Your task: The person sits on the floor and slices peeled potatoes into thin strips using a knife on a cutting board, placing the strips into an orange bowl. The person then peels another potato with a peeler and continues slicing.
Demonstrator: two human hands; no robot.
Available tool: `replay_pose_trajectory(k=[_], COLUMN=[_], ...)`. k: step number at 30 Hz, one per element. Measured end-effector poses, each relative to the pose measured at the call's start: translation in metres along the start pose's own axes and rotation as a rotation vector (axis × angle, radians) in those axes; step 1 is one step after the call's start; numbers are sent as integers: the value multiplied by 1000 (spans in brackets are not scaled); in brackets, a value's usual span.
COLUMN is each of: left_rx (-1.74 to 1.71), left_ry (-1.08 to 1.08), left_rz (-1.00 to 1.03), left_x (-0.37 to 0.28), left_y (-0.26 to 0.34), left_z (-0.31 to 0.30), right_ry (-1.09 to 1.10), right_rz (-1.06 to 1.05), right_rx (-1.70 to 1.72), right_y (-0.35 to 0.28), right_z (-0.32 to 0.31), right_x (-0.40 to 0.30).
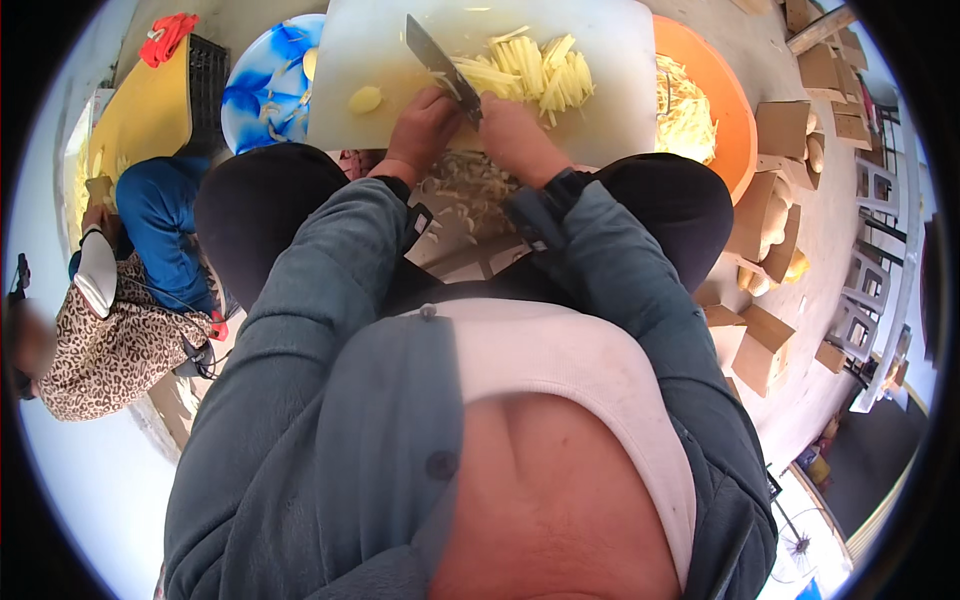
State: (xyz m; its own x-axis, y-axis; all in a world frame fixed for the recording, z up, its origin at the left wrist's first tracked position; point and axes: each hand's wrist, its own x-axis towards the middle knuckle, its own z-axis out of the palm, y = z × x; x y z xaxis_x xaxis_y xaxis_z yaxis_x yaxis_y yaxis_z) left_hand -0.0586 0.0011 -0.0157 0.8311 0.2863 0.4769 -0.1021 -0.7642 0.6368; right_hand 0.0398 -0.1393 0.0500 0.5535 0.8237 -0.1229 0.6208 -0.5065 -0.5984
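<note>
My right hand (519, 140) grips the handle end of a kitchen cleaver (444, 69) above a white cutting board (630, 75). Close to the blade's left side is my left hand (426, 126), its fingers bent and bunched; whether they hold a piece is hidden. Pale yellow cut strips (534, 69) lie in a pile to the right of the blade. A peeled, pale yellow oval piece (365, 100) rests on the board left of my left hand.
A blue-and-white basin (262, 82) stands left of the board, an orange basin (731, 105) with shredded strips (682, 112) right. Peelings (469, 187) lie below the board. At left sits a person in leopard print (124, 345) by a yellow board (146, 105). Cardboard boxes (761, 349) stand at right.
</note>
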Motion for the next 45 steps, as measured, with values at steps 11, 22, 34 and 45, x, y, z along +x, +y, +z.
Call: replay_pose_trajectory(k=[11, 22, 34, 45], left_rx=[100, 508, 442, 208], left_ry=[-10, 150, 83, -5], left_rz=[58, -238, -601, -21], left_x=[6, 8, -6, 9], left_y=[6, 5, -32, -5], left_z=[-1, -40, -43, -15], right_ry=[176, 187, 35, 94], right_rz=[-51, -45, -97, -12], right_rx=[139, 112, 122, 94], right_y=[2, -14, -13, 7], right_z=[2, -31, 5, -7], right_x=[-5, -15, -18, -13])
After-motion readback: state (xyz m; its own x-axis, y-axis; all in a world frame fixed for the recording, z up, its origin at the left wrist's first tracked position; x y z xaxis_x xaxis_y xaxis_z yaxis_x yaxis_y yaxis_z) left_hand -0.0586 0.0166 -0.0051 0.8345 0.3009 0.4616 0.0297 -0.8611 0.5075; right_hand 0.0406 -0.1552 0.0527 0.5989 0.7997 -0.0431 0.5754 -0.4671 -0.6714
